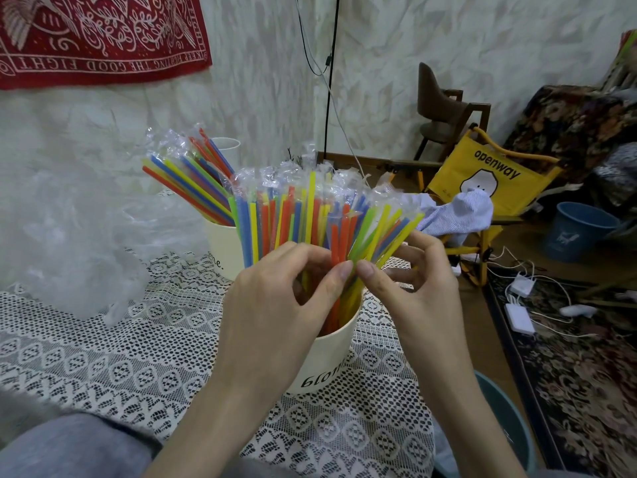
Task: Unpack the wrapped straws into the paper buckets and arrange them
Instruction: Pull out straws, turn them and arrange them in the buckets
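A cream paper bucket (pixel 327 360) stands on the lace tablecloth in front of me, full of upright wrapped straws (pixel 303 215) in red, yellow, green and blue. My left hand (pixel 275 298) and my right hand (pixel 413 281) meet over its rim, and each pinches straws in the bundle with thumb and curled fingers. Behind it to the left a second cream bucket (pixel 220 246) holds more wrapped straws (pixel 186 174) that lean left. A third white bucket's rim (pixel 227 144) shows at the back.
A heap of clear plastic wrapping (pixel 69 236) lies on the table's left. A yellow folding chair (pixel 489 174) with a striped cloth stands at the right. Blue bins (pixel 579 236) and white chargers with cables (pixel 520 305) sit on the patterned rug.
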